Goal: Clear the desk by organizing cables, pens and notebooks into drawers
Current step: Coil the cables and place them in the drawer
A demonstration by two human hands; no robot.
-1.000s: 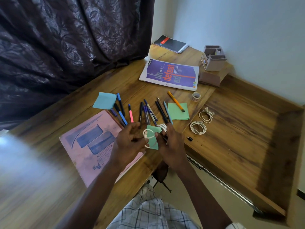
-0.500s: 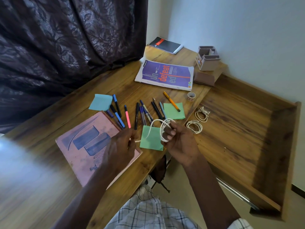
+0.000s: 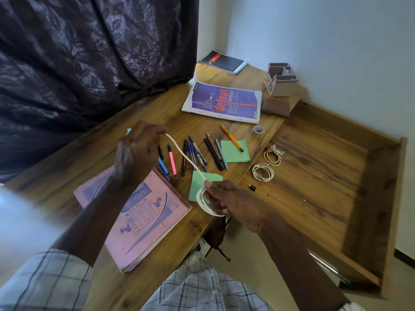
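The right hand (image 3: 233,203) pinches a small coil of white cable (image 3: 203,203) between thumb and fingertips, just off the front edge of the desk (image 3: 89,158), with the loops hanging below the grip. From the coil a single strand runs taut, up and to the left, to the left hand (image 3: 137,153). That hand is raised above the desk, and its curled fingers pinch the cable's free end. The step in hand appears to be winding the loose cable into a bundle fit for storage; one stretch is not yet wound.

Beneath the strand lie a green sticky note (image 3: 199,182) and a row of pens (image 3: 197,153). An orange pen (image 3: 231,138) rests across a second green note (image 3: 235,153). A pink notebook (image 3: 139,212) sits at the near edge under the left forearm. A purple notebook (image 3: 224,102) and a black notebook (image 3: 223,62) lie farther back, near a tape roll (image 3: 258,131) and a desk organiser (image 3: 280,79).

To the right, the open drawer (image 3: 336,176) already holds two coiled cables (image 3: 262,172), lying near each other, with a small black plug (image 3: 252,187) beside them.

The next move, by the look of it, calls for laying the taut stretch round the coil. The bundle would then be carried right and set in the drawer by the other two, the grip held firm so the loops do not spring apart. Pens and notebooks are all on the desk, not yet put away.
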